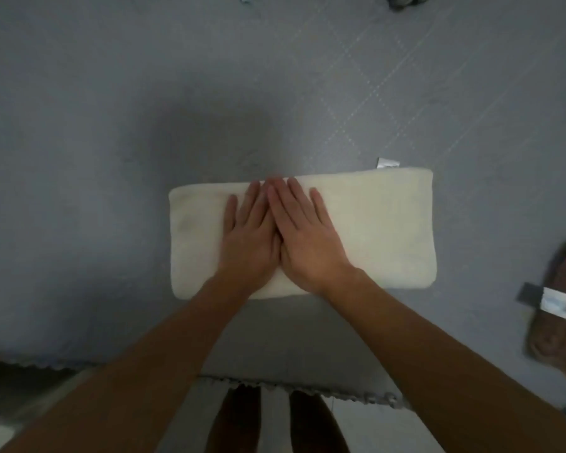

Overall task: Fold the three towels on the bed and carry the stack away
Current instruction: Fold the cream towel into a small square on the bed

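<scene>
A cream towel (383, 230) lies folded into a long rectangle on the grey bed (95, 158), a small label sticking out at its far right corner. My left hand (247, 237) and my right hand (303, 238) rest flat on its left half, palms down, side by side and touching, fingers pointing away from me. Neither hand grips anything. A brown towel (562, 325) with a silvery label lies crumpled at the right edge of the view, partly cut off. A third towel is not clearly visible.
The bed's near edge (294, 384) with a scalloped trim runs below my forearms; my legs and a pale floor show beneath it. Some dark cloth (402, 0) lies at the far top of the bed.
</scene>
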`<state>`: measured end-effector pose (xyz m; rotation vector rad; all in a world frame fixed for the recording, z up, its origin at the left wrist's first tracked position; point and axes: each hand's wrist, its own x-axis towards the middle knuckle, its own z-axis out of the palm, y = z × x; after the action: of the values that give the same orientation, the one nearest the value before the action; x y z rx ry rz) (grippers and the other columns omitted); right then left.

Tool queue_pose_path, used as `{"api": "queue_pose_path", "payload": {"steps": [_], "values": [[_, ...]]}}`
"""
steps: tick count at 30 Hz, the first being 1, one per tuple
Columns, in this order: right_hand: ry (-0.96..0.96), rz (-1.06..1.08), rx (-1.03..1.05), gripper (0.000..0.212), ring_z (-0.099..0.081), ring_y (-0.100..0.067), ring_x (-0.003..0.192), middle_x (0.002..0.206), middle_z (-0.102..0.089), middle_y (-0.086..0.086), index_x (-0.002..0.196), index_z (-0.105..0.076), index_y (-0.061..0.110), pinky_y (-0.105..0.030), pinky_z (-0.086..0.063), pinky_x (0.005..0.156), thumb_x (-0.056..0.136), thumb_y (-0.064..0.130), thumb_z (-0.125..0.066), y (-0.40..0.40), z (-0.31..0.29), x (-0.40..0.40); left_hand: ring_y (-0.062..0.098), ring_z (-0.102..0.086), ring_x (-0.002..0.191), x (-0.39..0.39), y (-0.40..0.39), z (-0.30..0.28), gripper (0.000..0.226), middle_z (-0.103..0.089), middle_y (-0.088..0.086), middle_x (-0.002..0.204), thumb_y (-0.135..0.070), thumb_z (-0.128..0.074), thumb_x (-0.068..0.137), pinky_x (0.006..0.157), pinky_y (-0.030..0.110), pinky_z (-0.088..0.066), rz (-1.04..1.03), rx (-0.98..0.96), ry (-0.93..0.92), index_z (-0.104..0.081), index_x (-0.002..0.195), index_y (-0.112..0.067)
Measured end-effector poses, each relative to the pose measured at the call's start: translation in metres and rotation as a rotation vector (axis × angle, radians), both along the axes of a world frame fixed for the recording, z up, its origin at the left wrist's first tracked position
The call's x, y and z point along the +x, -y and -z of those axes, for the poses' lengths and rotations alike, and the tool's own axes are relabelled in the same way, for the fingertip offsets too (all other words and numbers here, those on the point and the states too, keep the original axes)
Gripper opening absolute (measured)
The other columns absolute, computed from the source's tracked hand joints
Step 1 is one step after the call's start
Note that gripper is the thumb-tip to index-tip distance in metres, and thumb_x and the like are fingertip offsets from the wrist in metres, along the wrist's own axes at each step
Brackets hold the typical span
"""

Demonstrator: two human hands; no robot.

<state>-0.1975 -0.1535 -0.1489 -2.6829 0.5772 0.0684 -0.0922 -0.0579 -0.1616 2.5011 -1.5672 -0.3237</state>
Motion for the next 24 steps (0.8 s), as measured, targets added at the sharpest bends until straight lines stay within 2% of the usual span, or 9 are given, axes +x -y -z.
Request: {"api": "queue_pose_path", "payload": {"steps": [2,5,10,13,16,17,19,21,24], "values": [[-0.118,-0.075,-0.097,0.071,-0.007,-0.027,0.152,0.164,-0.012,-0.011,0.155,-0.018,0.007,-0.047,-0.003,0.122,0.096,0.038,-0.041,0.006,0.022,-0.016,0.029,-0.021,0.149,0.017,-0.018,0.021,0.059,-0.024,0.009,0.16,-0.041,-0.035,0.098,0.119,0.049,-0.014,0.087,0.086,0.091,-0.028,0.153,-0.02],[-0.173,0.043,-0.189,0.077,0.001,-0.027,0.152,0.165,-0.004,-0.011,0.157,-0.007,0.01,-0.048,0.002,0.122,0.095,0.049,-0.033,0.05,0.041,-0.063,0.026,-0.015,0.15,0.052,-0.037,0.042,0.066,-0.02,0.007,0.162,-0.054,-0.031,0.095,0.119,0.044,-0.008,0.061,0.061,0.155,-0.02,0.154,-0.028],[-0.373,0.605,-0.119,0.077,-0.001,-0.031,0.152,0.165,-0.003,-0.014,0.156,-0.003,0.009,-0.05,0.002,0.119,0.095,0.05,-0.025,0.095,0.027,-0.126,0.031,-0.025,0.146,0.05,-0.031,0.029,0.067,-0.03,0.011,0.158,-0.051,-0.041,0.092,0.118,0.047,-0.013,0.025,0.061,0.086,-0.03,0.151,-0.023],[-0.302,1.016,0.039,0.073,-0.016,-0.036,0.148,0.161,-0.018,-0.021,0.152,-0.021,0.002,-0.049,-0.012,0.119,0.095,0.043,-0.038,0.073,0.009,-0.135,0.037,-0.046,0.126,0.056,-0.016,0.007,0.069,-0.051,0.015,0.138,-0.056,-0.049,0.082,0.107,0.048,-0.026,-0.041,0.163,0.006,-0.045,0.141,-0.02],[-0.058,1.458,0.248,0.05,-0.049,-0.041,0.122,0.13,-0.053,-0.026,0.127,-0.051,-0.001,-0.044,-0.037,0.103,0.09,0.034,-0.055,0.029,-0.015,-0.135,0.032,-0.056,0.113,0.08,0.0,-0.022,0.068,-0.062,0.01,0.122,-0.066,-0.056,0.075,0.098,0.044,-0.032,-0.039,0.377,-0.166,-0.052,0.126,-0.021],[-0.007,1.615,0.382,0.043,-0.058,-0.038,0.107,0.116,-0.06,-0.024,0.115,-0.057,0.0,-0.043,-0.044,0.093,0.09,0.035,-0.058,0.016,-0.021,-0.133,0.03,-0.058,0.112,0.09,0.001,-0.029,0.066,-0.064,0.009,0.121,-0.066,-0.061,0.075,0.099,0.043,-0.036,-0.051,0.444,-0.283,-0.055,0.122,-0.02],[0.072,1.815,0.842,0.031,-0.061,-0.032,0.077,0.094,-0.064,-0.019,0.092,-0.063,0.005,-0.04,-0.048,0.073,0.089,0.036,-0.064,-0.003,-0.031,-0.118,0.026,-0.064,0.105,0.105,-0.005,-0.041,0.061,-0.068,0.006,0.118,-0.062,-0.07,0.073,0.094,0.039,-0.047,-0.095,0.563,-0.527,-0.062,0.117,-0.02],[0.046,1.742,1.109,0.024,-0.063,-0.03,0.078,0.094,-0.067,-0.015,0.094,-0.064,0.007,-0.039,-0.053,0.067,0.089,0.03,-0.068,-0.009,-0.038,-0.1,0.021,-0.067,0.095,0.114,-0.019,-0.05,0.054,-0.071,0.003,0.11,-0.053,-0.075,0.074,0.084,0.033,-0.051,-0.165,0.59,-0.676,-0.067,0.116,-0.02],[0.09,1.507,0.924,0.031,-0.064,-0.032,0.102,0.115,-0.068,-0.016,0.113,-0.063,0.005,-0.048,-0.055,0.086,0.086,0.021,-0.069,0.017,-0.037,-0.065,0.013,-0.067,0.082,0.114,-0.052,-0.053,0.037,-0.071,-0.002,0.095,-0.041,-0.075,0.079,0.065,0.024,-0.048,-0.349,0.478,-0.824,-0.068,0.109,-0.019]]}}
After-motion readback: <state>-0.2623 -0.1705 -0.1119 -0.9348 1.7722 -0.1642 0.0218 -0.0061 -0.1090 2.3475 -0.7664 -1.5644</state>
